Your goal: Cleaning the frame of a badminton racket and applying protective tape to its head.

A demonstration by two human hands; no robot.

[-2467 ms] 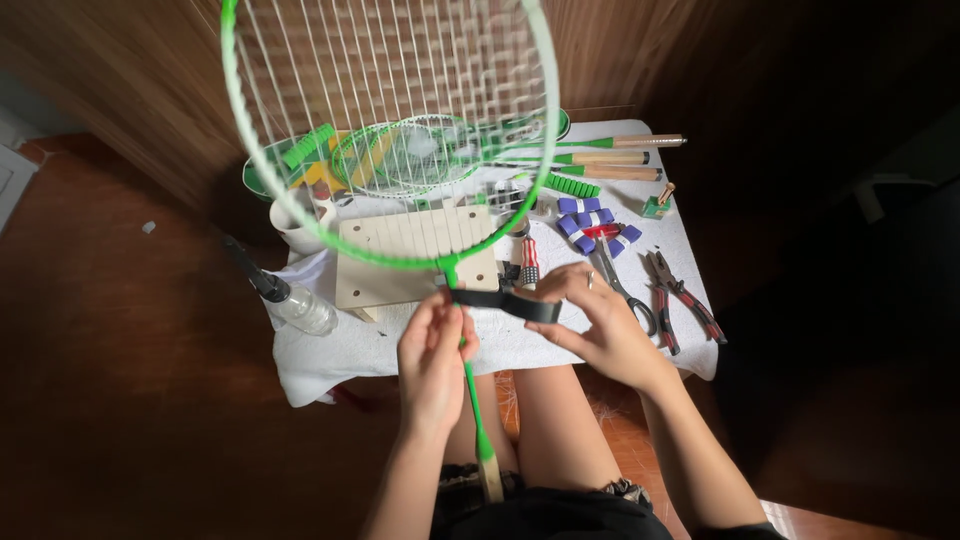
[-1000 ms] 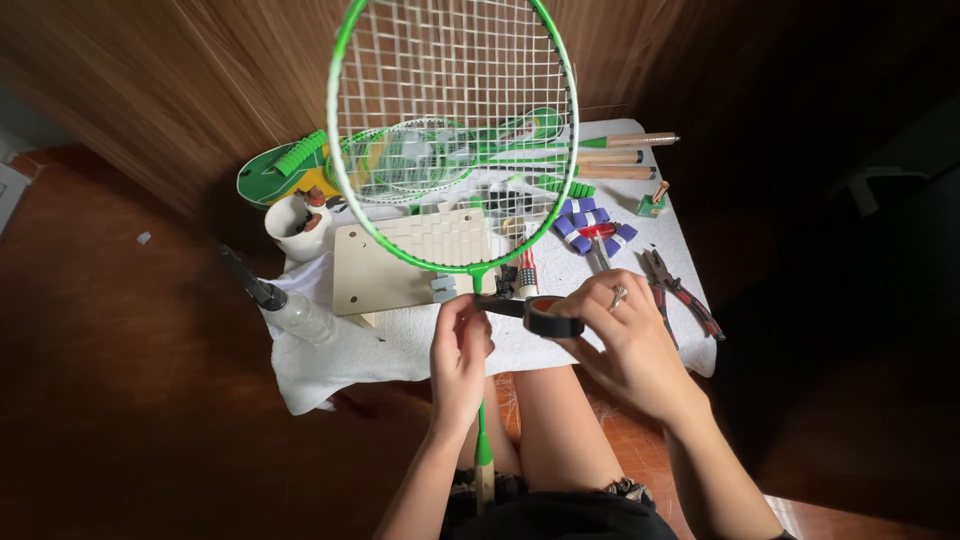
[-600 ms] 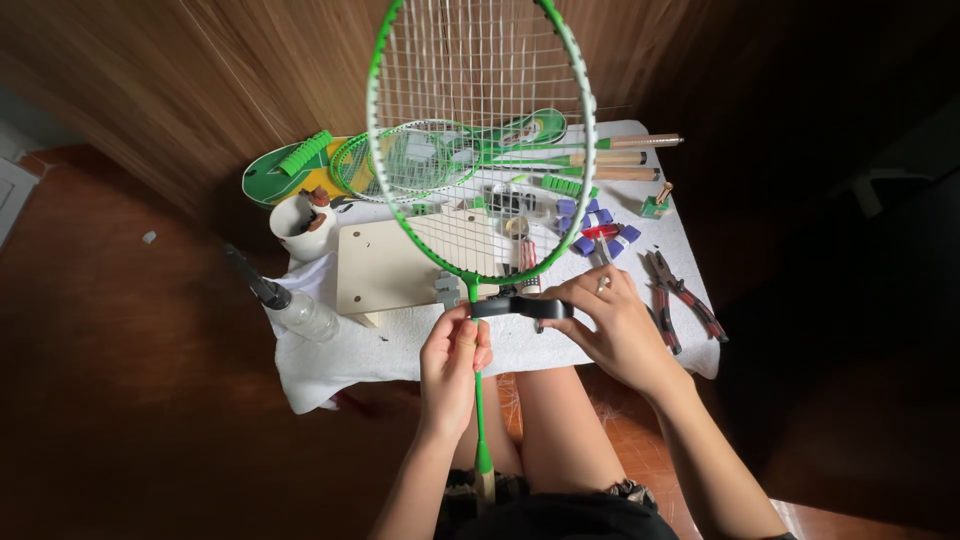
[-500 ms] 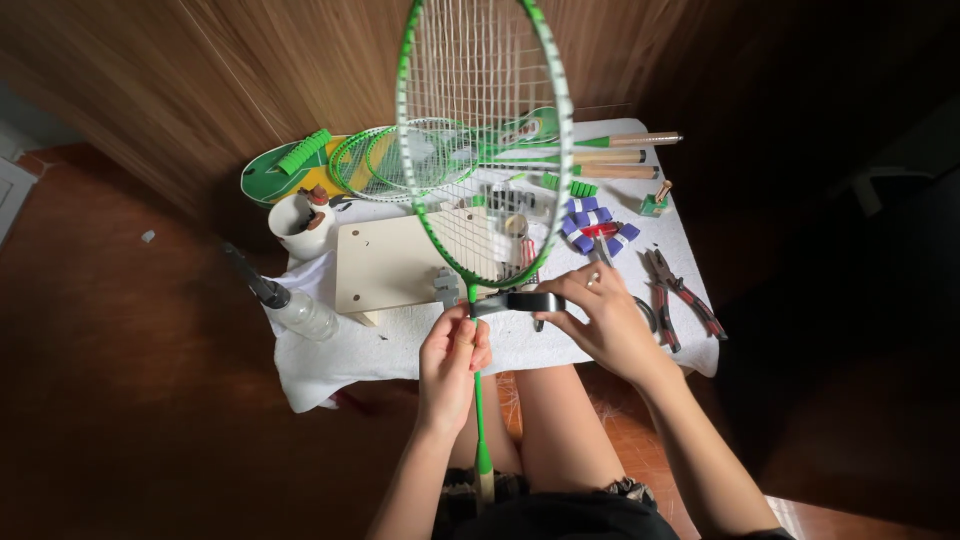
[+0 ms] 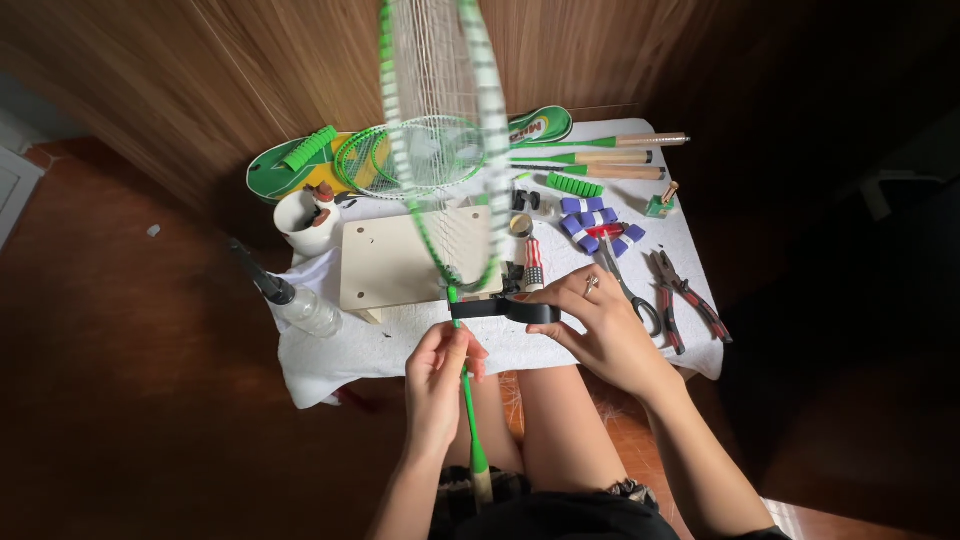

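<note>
1. Left hand (image 5: 438,385) is clenched around the thin green shaft of the badminton racket (image 5: 462,352), thumb and fingers pinching it just below the point where the tape meets the shaft.
2. Right hand (image 5: 598,325) grasps the black tape strip (image 5: 503,310); fingertips hold its right end, and the strip runs level to the left until it touches the shaft just above the left-hand grip.
3. The racket stands nearly upright: head rises above the grip and out of the top edge, butt end drops between the person's knees below the grip.
4. Change from the earlier frames: the racket head has turned about the shaft. 2.5 s ago its strings faced the camera as a wide oval; now the frame shows almost edge-on, narrow, with motion blur. The left hand stays at the same spot on the shaft.
5. The tape has shortened since then: the right hand has moved closer to the shaft.
6. Beyond the grip, a white cloth (image 5: 400,345) covers the small table; a cream board (image 5: 395,262) lies just past the tape.
7. Right of the right hand: pliers (image 5: 690,295) and scissors (image 5: 632,295); farther off, blue grip rolls (image 5: 597,222).
8. Left of the grip: a clear bottle (image 5: 300,305) lying down and a white cup (image 5: 303,222).
9. Spare rackets (image 5: 425,155) lie at the far edge.
</note>
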